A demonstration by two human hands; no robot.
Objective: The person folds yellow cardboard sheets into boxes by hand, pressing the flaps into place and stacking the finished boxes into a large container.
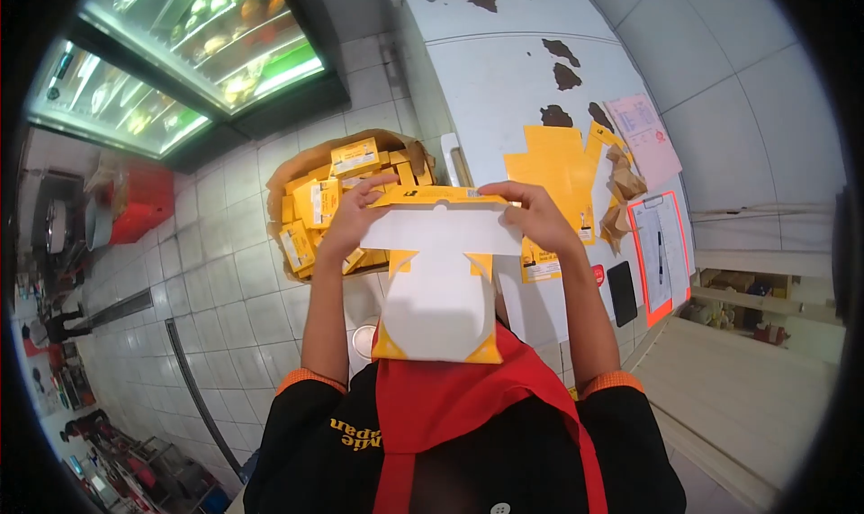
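Note:
Held up in front of my chest is a partly folded cardboard food box (pixel 438 289), white inside with yellow corners and a printed yellow edge along its top. My left hand (pixel 353 219) grips the upper left end of its wide flap, thumb in front and some fingers stretched out along the top. At the opposite end, my right hand (pixel 537 215) pinches the flap between thumb and fingers. The lower panel hangs against my red apron (pixel 459 406). Behind the box to the left, a large brown paper sack (pixel 281 176) holds several folded yellow boxes (pixel 317 203).
Flat yellow box blanks (pixel 549 176) lie on a worn white freezer top (pixel 486 82). Near them are crumpled brown paper (pixel 623 185), pink papers (pixel 643 136), a clipboard with a pen (pixel 661 244) and a black phone (pixel 621 293). A lit glass-door fridge (pixel 207 46) stands at upper left.

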